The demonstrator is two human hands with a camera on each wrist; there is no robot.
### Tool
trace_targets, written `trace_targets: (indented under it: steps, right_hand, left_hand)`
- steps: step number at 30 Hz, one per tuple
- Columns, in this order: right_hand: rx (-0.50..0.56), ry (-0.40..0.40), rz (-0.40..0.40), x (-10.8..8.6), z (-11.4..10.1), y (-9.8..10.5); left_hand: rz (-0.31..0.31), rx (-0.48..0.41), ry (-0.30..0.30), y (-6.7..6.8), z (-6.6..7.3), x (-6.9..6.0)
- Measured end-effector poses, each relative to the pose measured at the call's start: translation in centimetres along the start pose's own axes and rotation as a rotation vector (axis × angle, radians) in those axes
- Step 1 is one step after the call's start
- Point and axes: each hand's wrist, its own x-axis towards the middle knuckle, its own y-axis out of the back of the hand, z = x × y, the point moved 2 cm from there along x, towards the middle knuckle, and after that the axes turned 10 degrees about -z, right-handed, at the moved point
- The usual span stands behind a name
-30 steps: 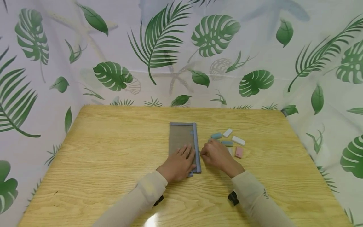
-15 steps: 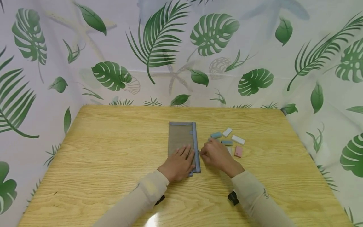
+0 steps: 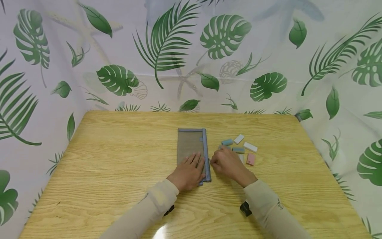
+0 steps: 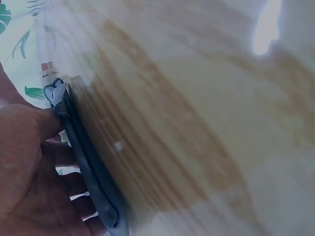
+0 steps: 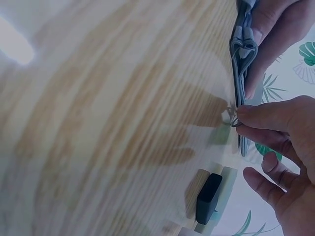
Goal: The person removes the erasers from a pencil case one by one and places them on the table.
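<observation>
A flat zip pouch (image 3: 189, 144) of see-through mesh with grey-blue edging lies lengthwise on the wooden table. My left hand (image 3: 188, 171) rests on its near half, fingers spread, pressing it down; part of the mesh is hidden beneath. Just off the pouch's right edge, my right hand (image 3: 229, 163) pinches a small zipper pull (image 5: 235, 122) between thumb and forefinger, with the other fingers loosely bent in the right wrist view. Around that hand lie several small erasers: white ones (image 3: 250, 147), blue ones (image 3: 227, 142) and a pink one (image 3: 251, 159). Some are partly hidden behind the hand.
The wooden table (image 3: 119, 156) reaches back to a leaf-patterned cloth (image 3: 176, 89) that hangs behind and along both sides. A dark block (image 5: 209, 199) shows near the right hand in the right wrist view.
</observation>
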Motion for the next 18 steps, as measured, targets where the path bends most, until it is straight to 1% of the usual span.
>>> trace_targets:
  steps: [8, 18]
  right_hand:
    - [0.001, -0.019, -0.041, 0.04, -0.07, -0.1]
    - [-0.032, -0.017, -0.058, -0.07, -0.14, -0.17]
  left_hand:
    - [-0.01, -0.001, 0.002, -0.01, 0.16, -0.03]
    - [-0.018, 0.0, 0.005, 0.24, 0.26, -0.17]
